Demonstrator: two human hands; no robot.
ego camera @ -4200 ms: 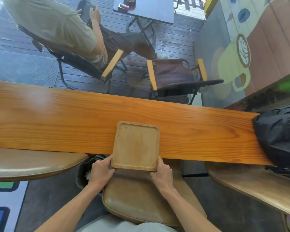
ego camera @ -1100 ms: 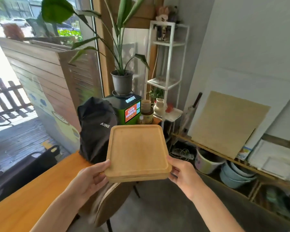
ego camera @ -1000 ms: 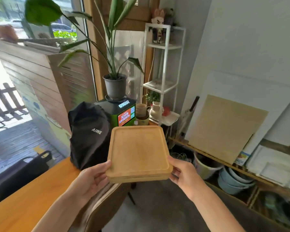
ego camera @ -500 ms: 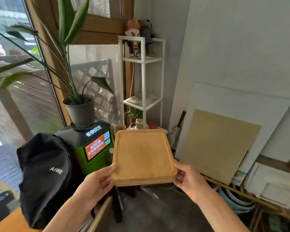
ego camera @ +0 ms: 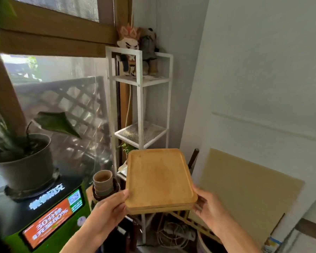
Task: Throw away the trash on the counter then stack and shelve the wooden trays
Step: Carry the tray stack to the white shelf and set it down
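Note:
I hold a stack of light wooden trays [ego camera: 158, 178] level in front of me, at chest height. My left hand [ego camera: 109, 209] grips the stack's near left corner and my right hand [ego camera: 207, 205] grips its near right corner. Right behind the trays stands a tall white metal shelf unit [ego camera: 140, 99]. Its middle mesh shelf [ego camera: 140, 133] is bare and sits just above the trays' far edge. Two plush dolls [ego camera: 137, 50] stand on its top shelf. The lower shelf is mostly hidden behind the trays.
A green kiosk with an orange screen [ego camera: 49, 219] carries a potted plant [ego camera: 24, 161] at the left. Stacked brown cups [ego camera: 102, 183] stand beside the shelf. A tan board [ego camera: 244, 194] leans on the white wall at right. Cables and a bucket lie on the floor below.
I lifted the trays off the counter, turned right and walked up to the white shelf. The backpack has left the view. Both hands keep the same grip.

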